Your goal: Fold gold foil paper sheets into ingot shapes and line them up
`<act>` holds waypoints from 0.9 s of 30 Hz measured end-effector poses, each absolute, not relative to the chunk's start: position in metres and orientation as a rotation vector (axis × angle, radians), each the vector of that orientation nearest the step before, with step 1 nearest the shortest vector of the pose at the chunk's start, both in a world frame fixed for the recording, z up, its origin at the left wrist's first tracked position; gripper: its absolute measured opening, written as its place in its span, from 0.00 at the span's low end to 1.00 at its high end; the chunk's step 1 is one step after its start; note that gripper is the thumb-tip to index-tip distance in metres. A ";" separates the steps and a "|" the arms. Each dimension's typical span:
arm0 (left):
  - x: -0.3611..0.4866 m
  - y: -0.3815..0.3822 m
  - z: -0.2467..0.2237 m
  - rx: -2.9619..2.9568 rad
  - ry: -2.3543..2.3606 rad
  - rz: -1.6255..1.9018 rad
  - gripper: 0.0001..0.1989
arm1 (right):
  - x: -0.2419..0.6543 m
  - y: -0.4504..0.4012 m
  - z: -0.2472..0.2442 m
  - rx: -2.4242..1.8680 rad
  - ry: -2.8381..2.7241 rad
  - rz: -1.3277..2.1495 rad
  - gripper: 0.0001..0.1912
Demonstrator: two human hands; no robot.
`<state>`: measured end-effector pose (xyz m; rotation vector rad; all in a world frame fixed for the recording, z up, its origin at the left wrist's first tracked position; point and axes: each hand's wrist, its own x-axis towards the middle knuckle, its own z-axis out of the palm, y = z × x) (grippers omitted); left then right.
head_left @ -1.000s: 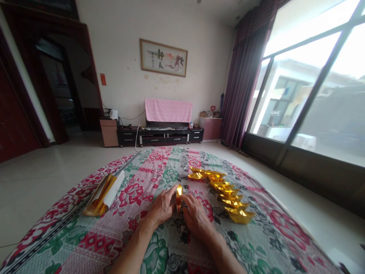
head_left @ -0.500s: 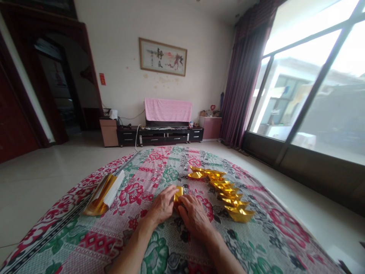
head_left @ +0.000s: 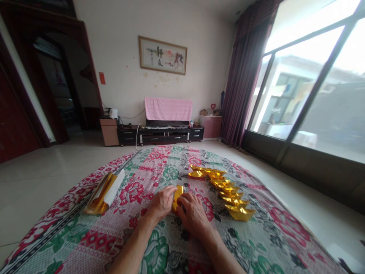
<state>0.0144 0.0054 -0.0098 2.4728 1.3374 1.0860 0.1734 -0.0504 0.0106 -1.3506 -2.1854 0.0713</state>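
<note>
Between my two hands, a narrow folded strip of gold foil paper lies on the patterned tablecloth. My left hand grips its left edge with bent fingers. On the right edge, my right hand is closed over the paper, thumb and fingers bent together. Part of the strip is hidden under the fingers. Several folded gold paper ingots stand in a curved row to the right of my hands. To the left rests a stack of gold foil sheets with white backing, curled over.
The round table's far edge curves toward a low black TV cabinet with a pink cloth over the television. A large window and a purple curtain are on the right. A doorway opens at the left.
My fingers have shifted slightly on the gold strip, and more of its face shows between them. The ingots and the stack stay where they were.
</note>
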 end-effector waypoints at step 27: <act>0.012 -0.003 -0.003 2.511 1.227 0.829 0.23 | 0.178 -0.024 0.010 -1.451 -2.239 0.048 0.14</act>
